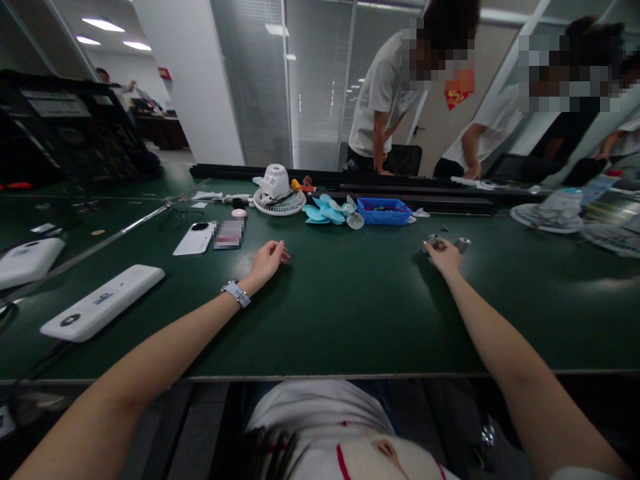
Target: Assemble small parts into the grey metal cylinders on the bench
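My left hand [269, 261] rests on the green tabletop, its fingers loosely bent and slightly apart, with nothing visible in them. A white phone [194, 239] and a flat card-like packet [229, 235] lie to its left. On the right, my right hand [445, 256] has its fingers around a small metal part [436, 243], partly hidden by the fingers. Just beside it lies another small metal cylinder-like part [464, 244]. Light-blue fan blades [327, 210] lie between and beyond my hands, beside a blue tray [384, 212] of small parts.
A white fan body with round grille [279, 202] stands at the back. A long white device [103, 303] lies at left, near a metal strip [145, 217]. More fan grilles [547, 217] are at far right. Two people [383, 100] lean over the far side.
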A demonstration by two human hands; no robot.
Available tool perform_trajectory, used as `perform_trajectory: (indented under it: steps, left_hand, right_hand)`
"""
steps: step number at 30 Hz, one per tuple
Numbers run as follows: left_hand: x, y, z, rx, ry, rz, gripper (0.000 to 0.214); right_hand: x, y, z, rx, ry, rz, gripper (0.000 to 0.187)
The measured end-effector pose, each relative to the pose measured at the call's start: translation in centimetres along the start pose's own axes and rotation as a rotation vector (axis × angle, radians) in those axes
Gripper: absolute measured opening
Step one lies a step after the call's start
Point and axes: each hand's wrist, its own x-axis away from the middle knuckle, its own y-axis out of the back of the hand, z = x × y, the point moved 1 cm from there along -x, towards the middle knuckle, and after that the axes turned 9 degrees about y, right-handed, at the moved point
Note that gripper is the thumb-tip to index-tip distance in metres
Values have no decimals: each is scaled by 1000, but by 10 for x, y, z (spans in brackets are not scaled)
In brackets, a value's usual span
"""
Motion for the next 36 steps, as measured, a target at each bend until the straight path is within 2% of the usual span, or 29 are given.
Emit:
perform_trajectory:
  steps: [5, 7, 9, 11, 13, 15, 18, 23, 29, 33, 36]
  left_hand:
    - [8, -2, -4, -73, -71, 34, 45]
    - [14, -2, -11, -105, -122, 54, 45]
    - [23, -4, -20, -169, -206, 90, 43]
    - [35, -9, -30, -265, -319, 140, 39]
    - [48, -17, -40, -322, -429, 223, 35]
    - [58, -26, -45, -347, -478, 292, 33]
    - [64, -36, -47, -353, -489, 323, 35]
    - [60, -42, -45, -325, -464, 298, 33]
    - [56, -45, -62, -238, -382, 272, 27]
    - [47, -27, -57, -243, -356, 224, 32]
    - [38, -11, -39, -368, -358, 307, 31]
  right_hand:
    - [-2, 5, 5, 39, 11, 22, 44]
    - [6, 5, 22, 22, 48, 20, 43]
    - [25, 1, 53, -83, 164, 59, 43]
    - [56, -9, 93, -283, 321, 181, 43]
    - [95, -22, 134, -508, 432, 417, 46]
    - [133, -31, 168, -624, 491, 609, 45]
    - [171, -34, 197, -680, 573, 732, 38]
    - [181, -27, 205, -655, 652, 741, 28]
    - [181, -29, 203, -620, 663, 730, 31]
    - [182, -31, 202, -615, 642, 719, 41]
    - [182, -28, 203, -598, 637, 723, 43]
